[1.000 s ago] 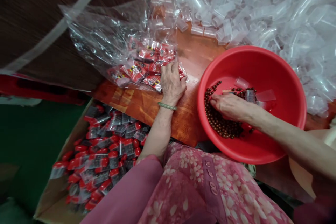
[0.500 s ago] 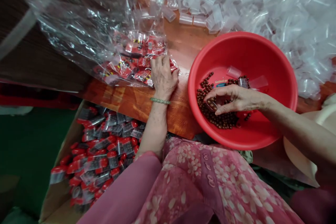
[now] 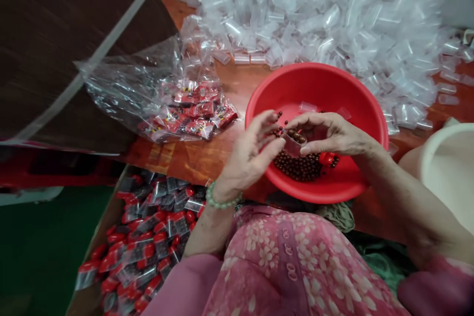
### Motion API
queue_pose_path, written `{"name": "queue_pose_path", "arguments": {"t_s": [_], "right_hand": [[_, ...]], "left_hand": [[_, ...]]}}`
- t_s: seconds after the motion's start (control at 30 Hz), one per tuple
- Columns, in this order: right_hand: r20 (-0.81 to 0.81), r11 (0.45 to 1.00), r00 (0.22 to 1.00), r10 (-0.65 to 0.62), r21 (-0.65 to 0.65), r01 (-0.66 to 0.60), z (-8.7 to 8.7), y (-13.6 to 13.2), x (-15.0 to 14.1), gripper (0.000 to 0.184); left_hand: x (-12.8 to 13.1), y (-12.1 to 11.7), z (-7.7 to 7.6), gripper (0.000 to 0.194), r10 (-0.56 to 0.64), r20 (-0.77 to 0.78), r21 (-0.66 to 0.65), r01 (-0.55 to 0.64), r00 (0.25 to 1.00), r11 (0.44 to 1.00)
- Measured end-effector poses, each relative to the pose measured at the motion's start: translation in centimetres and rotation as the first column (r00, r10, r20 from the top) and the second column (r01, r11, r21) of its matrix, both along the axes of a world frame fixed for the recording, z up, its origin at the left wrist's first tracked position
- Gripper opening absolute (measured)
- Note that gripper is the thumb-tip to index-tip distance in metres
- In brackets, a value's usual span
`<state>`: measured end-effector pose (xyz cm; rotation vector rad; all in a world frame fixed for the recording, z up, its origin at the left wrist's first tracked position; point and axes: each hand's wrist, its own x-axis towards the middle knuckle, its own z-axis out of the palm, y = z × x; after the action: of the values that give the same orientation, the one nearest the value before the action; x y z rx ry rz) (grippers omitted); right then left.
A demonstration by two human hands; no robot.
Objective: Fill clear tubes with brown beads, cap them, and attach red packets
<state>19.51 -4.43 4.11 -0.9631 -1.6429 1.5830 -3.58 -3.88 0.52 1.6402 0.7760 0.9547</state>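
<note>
Right hand [image 3: 335,136]: I have its thumb and fingertips closed around a clear container [image 3: 293,146], pinched from the right.
Left hand [image 3: 254,155]: I see it partly open, fingers loosely bent and spread, thumb at the container's near left edge; I can't tell whether it touches.
Container: tilted over the red basin [image 3: 314,71], with brown beads showing in or right behind it; I can't separate the two.
Basin contents: a heap of loose brown beads [image 3: 301,169], a red cap [image 3: 326,159] at its right edge, and a clear tube [image 3: 307,107] toward the far side.
In my view's way: both hands cover part of the basin floor and the heap.
Beyond the basin: a broad spread of clear tubes [image 3: 281,19], reaching close to its rim.
Left on the table [image 3: 185,158]: a clear plastic bag [image 3: 129,84] with red packets [image 3: 196,108] at its mouth.
Below the table edge: a cardboard box [image 3: 101,229] full of red-capped containers [image 3: 148,244].
Right: a white tub [image 3: 450,173], just beside the right forearm.
</note>
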Motion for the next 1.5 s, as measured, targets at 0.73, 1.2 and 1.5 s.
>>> {"name": "queue_pose_path", "arguments": {"t_s": [0.73,1.2,1.5], "right_hand": [[-0.006,0.99,1.0,0.025,0.139,-0.024,0.2,-0.3,0.2,0.031],[0.984,0.952,0.177,0.007,0.048,-0.304,-0.5,0.1,2.9,0.033],[0.994,0.992,-0.087,0.07,-0.079,-0.101,-2.0,0.5,0.3,0.022]], "left_hand": [[2.7,-0.5,-0.6,0.029,-0.088,0.256,-0.277,0.16,0.963,0.947],[2.3,0.7,-0.2,0.032,0.059,0.544,-0.487,0.258,0.837,0.835],[2.3,0.7,0.7,0.044,0.083,0.559,-0.559,0.301,0.825,0.772]]}}
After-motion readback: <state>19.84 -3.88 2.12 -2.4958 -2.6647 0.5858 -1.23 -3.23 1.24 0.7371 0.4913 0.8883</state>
